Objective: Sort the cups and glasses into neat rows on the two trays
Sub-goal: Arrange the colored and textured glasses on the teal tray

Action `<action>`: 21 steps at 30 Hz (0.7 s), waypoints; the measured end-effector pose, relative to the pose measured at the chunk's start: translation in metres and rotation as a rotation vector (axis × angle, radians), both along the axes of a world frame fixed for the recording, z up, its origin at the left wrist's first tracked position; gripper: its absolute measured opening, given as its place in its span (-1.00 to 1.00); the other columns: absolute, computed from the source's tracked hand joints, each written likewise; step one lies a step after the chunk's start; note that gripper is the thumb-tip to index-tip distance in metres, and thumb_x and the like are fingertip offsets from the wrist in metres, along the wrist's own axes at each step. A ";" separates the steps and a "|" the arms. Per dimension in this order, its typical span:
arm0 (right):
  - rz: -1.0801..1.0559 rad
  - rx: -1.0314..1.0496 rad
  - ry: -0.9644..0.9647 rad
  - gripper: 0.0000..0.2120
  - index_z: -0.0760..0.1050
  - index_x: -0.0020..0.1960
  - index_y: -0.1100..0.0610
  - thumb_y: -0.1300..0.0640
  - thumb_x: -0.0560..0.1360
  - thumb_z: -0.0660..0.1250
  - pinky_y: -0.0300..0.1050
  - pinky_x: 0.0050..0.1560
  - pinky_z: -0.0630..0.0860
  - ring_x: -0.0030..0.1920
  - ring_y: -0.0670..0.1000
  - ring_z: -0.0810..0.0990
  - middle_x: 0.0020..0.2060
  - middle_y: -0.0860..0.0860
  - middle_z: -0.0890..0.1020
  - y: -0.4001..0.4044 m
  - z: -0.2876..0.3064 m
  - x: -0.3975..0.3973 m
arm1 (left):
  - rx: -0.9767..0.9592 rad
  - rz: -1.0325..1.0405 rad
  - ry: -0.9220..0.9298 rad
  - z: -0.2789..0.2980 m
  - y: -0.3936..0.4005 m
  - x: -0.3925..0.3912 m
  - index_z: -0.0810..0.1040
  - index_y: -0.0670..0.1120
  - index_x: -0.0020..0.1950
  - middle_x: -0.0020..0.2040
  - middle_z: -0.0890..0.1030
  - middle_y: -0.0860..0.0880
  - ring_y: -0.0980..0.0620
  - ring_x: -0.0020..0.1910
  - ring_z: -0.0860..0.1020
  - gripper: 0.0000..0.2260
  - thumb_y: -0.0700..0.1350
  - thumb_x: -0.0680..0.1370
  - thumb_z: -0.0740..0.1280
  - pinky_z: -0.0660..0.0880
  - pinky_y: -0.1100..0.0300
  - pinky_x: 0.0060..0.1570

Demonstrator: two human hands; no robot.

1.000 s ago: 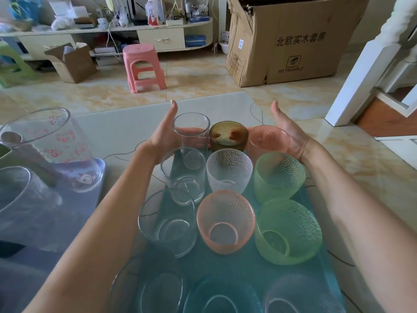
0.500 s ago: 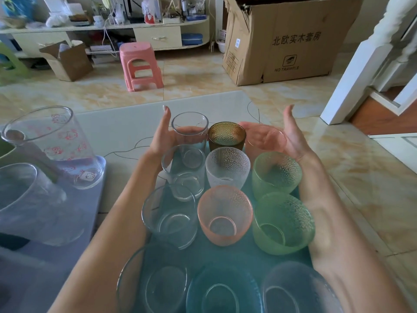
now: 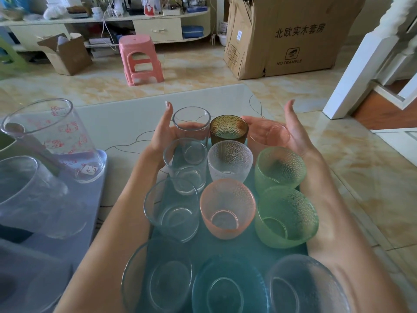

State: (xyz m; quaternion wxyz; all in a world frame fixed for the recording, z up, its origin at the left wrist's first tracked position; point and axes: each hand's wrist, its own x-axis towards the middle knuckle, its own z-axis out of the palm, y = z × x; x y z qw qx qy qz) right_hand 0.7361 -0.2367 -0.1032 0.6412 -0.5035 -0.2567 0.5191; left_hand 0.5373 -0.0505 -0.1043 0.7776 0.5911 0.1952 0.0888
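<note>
A teal tray [image 3: 228,249] on the glass table carries three rows of cups. The left row is clear glasses [image 3: 191,123], the middle row has an amber cup [image 3: 228,129], a frosted clear cup [image 3: 229,160] and a pink cup [image 3: 228,208], and the right row has a pink cup [image 3: 269,135] and two green cups [image 3: 279,169]. My left hand [image 3: 163,129] lies flat against the left side of the far clear glass. My right hand [image 3: 295,129] cups the far pink cup from the right, fingers spread. Neither hand grips anything.
A second, blue-grey tray [image 3: 74,199] at the left bears a tall Hello Kitty glass [image 3: 56,136] and other large clear glasses [image 3: 29,195]. Beyond the table are a pink stool [image 3: 140,59], a big cardboard box [image 3: 288,35] and a white post [image 3: 370,59].
Both hands have drawn slightly inward against the far row of cups, and the view has shifted a little. The cups stay in their rows.
</note>
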 end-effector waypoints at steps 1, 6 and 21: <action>0.004 0.004 0.020 -0.04 0.68 -0.04 0.19 -0.37 0.47 -0.36 -0.21 -0.13 0.63 -0.13 -0.09 0.69 -0.17 0.06 0.72 0.000 0.001 -0.001 | -0.003 0.000 -0.003 0.000 0.000 0.000 0.73 -0.10 -0.23 -0.19 0.72 -0.08 0.00 -0.17 0.68 -0.13 0.30 0.54 -0.31 0.61 0.24 -0.22; 0.025 -0.005 0.021 -0.05 0.68 -0.02 0.19 -0.39 0.45 -0.33 -0.21 -0.13 0.62 -0.11 -0.07 0.69 -0.17 0.06 0.72 0.002 -0.001 0.000 | -0.021 -0.005 -0.005 -0.001 -0.001 0.000 0.72 -0.12 -0.22 -0.17 0.72 -0.09 -0.02 -0.16 0.67 -0.14 0.31 0.54 -0.29 0.61 0.20 -0.15; 0.046 -0.019 -0.056 -0.08 0.36 0.29 0.28 -0.36 0.46 -0.42 -0.23 -0.10 0.62 -0.23 -0.16 0.68 -0.37 -0.05 0.68 0.002 -0.003 0.004 | 0.006 0.013 0.017 -0.002 0.000 0.001 0.73 -0.11 -0.25 -0.18 0.72 -0.08 -0.01 -0.18 0.67 -0.17 0.28 0.57 -0.26 0.61 0.21 -0.16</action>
